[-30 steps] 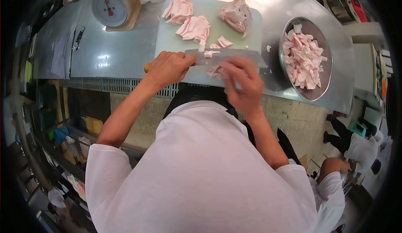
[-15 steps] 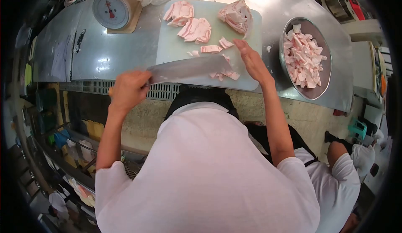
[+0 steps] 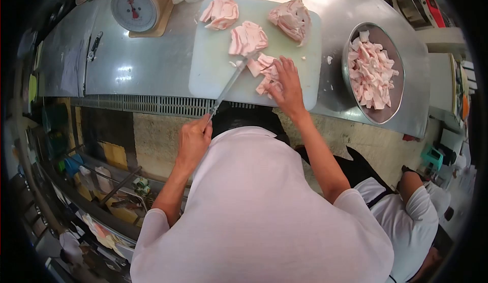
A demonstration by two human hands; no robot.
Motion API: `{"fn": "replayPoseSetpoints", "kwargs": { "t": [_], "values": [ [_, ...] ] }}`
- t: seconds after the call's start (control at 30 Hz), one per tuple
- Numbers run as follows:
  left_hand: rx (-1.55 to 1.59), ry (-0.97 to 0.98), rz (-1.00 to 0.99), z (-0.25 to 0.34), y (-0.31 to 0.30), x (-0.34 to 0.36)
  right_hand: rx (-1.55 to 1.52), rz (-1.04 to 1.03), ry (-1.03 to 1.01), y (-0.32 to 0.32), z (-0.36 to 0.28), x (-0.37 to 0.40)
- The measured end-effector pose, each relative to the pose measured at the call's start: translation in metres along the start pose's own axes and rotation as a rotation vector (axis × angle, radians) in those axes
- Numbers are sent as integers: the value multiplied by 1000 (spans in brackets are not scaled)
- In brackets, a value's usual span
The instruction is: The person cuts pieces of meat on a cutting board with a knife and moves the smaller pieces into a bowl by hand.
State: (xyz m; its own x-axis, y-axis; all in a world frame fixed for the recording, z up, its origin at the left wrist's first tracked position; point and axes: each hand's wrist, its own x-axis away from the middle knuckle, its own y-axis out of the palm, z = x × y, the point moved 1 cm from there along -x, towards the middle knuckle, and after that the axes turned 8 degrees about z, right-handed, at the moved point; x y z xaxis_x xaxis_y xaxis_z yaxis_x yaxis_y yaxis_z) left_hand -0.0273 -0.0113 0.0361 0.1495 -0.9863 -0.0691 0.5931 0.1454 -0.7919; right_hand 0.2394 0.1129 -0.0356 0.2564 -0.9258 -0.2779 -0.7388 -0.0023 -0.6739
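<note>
Steel table [image 3: 137,74]: near edge runs just beyond the torso. Cutting board [image 3: 211,77] sits close to that edge; wide steel stretch between board and scale [image 3: 134,11], narrower strip between board and bowl [image 3: 390,40], small scraps [image 3: 329,59] in it. Bowl holds the cut pile [image 3: 371,72], near rim close to table edge.

Knife [image 3: 230,87] changed most: half a second ago broad face up, crossing low over the board. Now narrow in view, diagonal, handle end off the near edge, tip at the small pieces [image 3: 263,65], close to the middle slab [image 3: 248,38]. Left hand [image 3: 193,141] closed round the handle, shifted inward, off the table edge.

Right hand [image 3: 291,92] was raised right of the pieces; now down against them, partly open, fingers bent. Pieces bunched tighter. Board room: bare strip left of the blade, another right of the hand. Large lump [image 3: 291,21] at far right of board, corner slab [image 3: 220,13] far left.
</note>
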Motion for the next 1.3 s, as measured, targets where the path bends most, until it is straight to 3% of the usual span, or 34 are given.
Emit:
{"fn": "replayPoseSetpoints", "kwargs": {
  "t": [0.03,0.13,0.37,0.43,0.47,0.53,0.67,0.9,0.97,1.13,1.3],
  "values": [
    [3,13,-27,3,-2,-1,40,85,-5,2,-8,2],
    [68,-46,21,5,-18,-6,226,26,-22,10,-26,-2],
    [-44,-170,-62,-14,-29,-3,114,65,-73,20,-5,-14],
    [279,-517,-147,-20,-22,8,38,23,-70,13,-1,-14],
    [276,-520,-152,-26,-17,11,36,22,-64,12,2,-10],
    [646,-735,-247,-38,-7,17,32,132,-59,10,5,-7],
    [763,-737,-311,-46,10,22,-56,203,32,14,-5,-6],
    [742,-690,-438,-18,52,14,173,167,107,36,-24,-15],
    [732,-588,-465,-3,59,4,181,169,128,43,-23,-16],
    [740,-570,-501,13,56,-11,33,366,177,49,-27,-23],
    [516,-348,-475,44,32,-17,-34,491,123,32,-35,-29]
  ]
}}
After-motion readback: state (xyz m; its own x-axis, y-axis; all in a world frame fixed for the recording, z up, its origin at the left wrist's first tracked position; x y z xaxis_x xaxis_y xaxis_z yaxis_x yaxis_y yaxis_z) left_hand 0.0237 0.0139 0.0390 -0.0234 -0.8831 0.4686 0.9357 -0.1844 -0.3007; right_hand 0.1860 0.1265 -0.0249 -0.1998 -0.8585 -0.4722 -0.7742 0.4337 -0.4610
